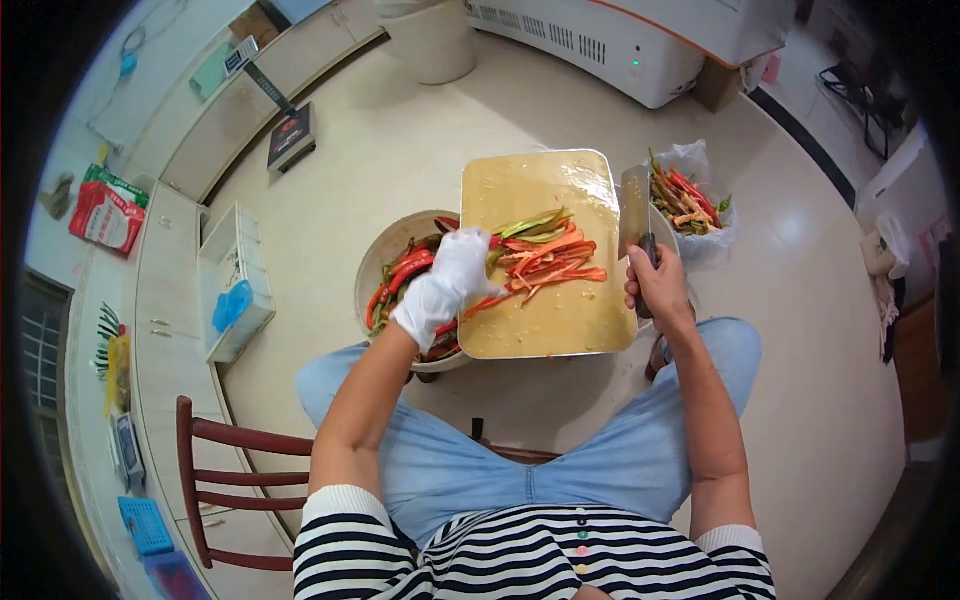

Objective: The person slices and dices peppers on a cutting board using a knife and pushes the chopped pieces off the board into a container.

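1. Your pepper strips (555,262) lie in a loose pile on the cutting board (545,328), reaching from its left edge past the middle; most are red, with green ones toward the far edge.
2. Your gloved left hand (452,278) is at the board's left edge, beside the strips, fingers partly bent; you cannot tell whether they pinch anything.
3. Your bare right hand (660,283) is wrapped around the handle of the knife (634,205), its blade upright beside the board's right edge.
4. Under that left hand, whole peppers (408,268), red and dark green, fill a round basin (380,246) that runs beneath the board's left edge.
5. Beyond the board's right edge, a plastic bag (688,153) holds more peppers (690,203).
6. Farther out on the floor (370,140) stand a scale (292,145) and a pale bucket (432,48).
7. A reddish chair (250,435) stands near your left side.
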`<action>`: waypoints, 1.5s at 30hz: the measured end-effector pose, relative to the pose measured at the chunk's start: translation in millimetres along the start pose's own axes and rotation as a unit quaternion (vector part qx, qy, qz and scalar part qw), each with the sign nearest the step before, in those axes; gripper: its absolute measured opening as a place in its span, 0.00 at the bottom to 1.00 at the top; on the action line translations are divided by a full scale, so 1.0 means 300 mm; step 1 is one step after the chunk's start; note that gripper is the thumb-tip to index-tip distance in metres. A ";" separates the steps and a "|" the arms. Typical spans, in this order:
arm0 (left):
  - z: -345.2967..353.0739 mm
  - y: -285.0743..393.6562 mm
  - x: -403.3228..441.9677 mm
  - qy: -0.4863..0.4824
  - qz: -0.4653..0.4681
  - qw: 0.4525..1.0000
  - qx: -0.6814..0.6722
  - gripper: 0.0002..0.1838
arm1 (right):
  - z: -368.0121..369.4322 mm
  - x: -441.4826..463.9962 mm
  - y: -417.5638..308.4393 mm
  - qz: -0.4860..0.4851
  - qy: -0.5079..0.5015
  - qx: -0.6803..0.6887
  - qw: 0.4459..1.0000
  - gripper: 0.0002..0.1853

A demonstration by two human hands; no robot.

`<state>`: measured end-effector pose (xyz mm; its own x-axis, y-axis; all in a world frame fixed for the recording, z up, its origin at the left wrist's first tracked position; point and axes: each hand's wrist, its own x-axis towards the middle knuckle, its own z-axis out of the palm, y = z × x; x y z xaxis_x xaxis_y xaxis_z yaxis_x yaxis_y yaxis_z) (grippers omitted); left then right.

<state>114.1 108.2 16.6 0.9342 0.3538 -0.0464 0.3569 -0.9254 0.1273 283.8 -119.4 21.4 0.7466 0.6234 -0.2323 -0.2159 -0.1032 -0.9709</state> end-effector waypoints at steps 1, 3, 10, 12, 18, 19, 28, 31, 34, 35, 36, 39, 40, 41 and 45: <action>0.010 0.015 -0.029 -0.036 -0.008 0.999 0.028 0.39 | 0.001 0.001 -0.001 -0.001 -0.001 0.003 1.000 0.11; 0.059 0.025 -0.085 -0.072 -0.014 0.996 0.055 0.32 | 0.005 0.005 0.004 -0.002 0.000 0.006 1.000 0.11; 0.206 -0.045 -0.164 0.058 -0.029 0.996 -0.064 0.05 | 0.009 0.007 0.011 -0.010 -0.003 -0.012 1.000 0.11; 0.193 -0.070 -0.177 0.021 -0.035 0.997 0.059 0.04 | 0.002 0.008 0.016 -0.001 -0.017 -0.010 1.000 0.12; -0.037 -0.043 -0.150 0.112 -0.082 0.989 -0.051 0.07 | -0.004 0.004 0.014 -0.001 -0.005 -0.018 1.000 0.11; -0.054 -0.032 -0.106 0.130 -0.073 0.987 -0.053 0.08 | -0.001 0.001 0.015 0.000 -0.007 -0.019 1.000 0.11; -0.080 -0.169 0.086 0.161 -0.122 0.962 -0.181 0.14 | 0.001 -0.003 -0.008 -0.004 0.007 -0.008 1.000 0.10; 0.051 -0.430 0.014 0.146 -0.176 0.968 -0.105 0.14 | 0.022 -0.023 -0.019 -0.052 -0.002 0.026 0.998 0.10; 0.157 -0.483 -0.129 0.041 -0.240 0.966 -0.087 0.14 | 0.044 -0.032 -0.022 -0.108 -0.016 0.048 0.993 0.08; 0.172 -0.460 -0.176 -0.036 -0.259 0.960 -0.102 0.14 | 0.044 -0.029 -0.018 -0.114 -0.030 0.027 0.993 0.08; 0.235 -0.453 -0.193 -0.101 -0.284 0.949 -0.093 0.14 | 0.048 -0.026 -0.013 -0.120 -0.043 0.005 0.992 0.08; 0.421 -0.408 -0.258 -0.106 -0.246 0.963 0.016 0.22 | 0.073 -0.024 0.005 -0.070 -0.043 0.012 0.997 0.08; 0.462 -0.390 -0.243 -0.103 -0.262 0.958 0.061 0.21 | 0.078 -0.018 0.009 -0.069 -0.044 0.010 0.997 0.08; 0.495 -0.379 -0.234 -0.103 -0.262 0.958 0.059 0.21 | 0.084 -0.011 0.013 -0.058 -0.036 0.018 0.998 0.08; 0.498 -0.359 -0.191 -0.059 -0.249 0.956 0.147 0.25 | 0.098 0.016 0.026 -0.064 -0.013 0.005 0.998 0.08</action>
<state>22.4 167.3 -142.3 0.6362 0.7585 -0.1415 0.7262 -0.6506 -0.2223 267.3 -94.4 14.4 0.7514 0.6516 -0.1043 -0.1261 -0.0133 -0.9919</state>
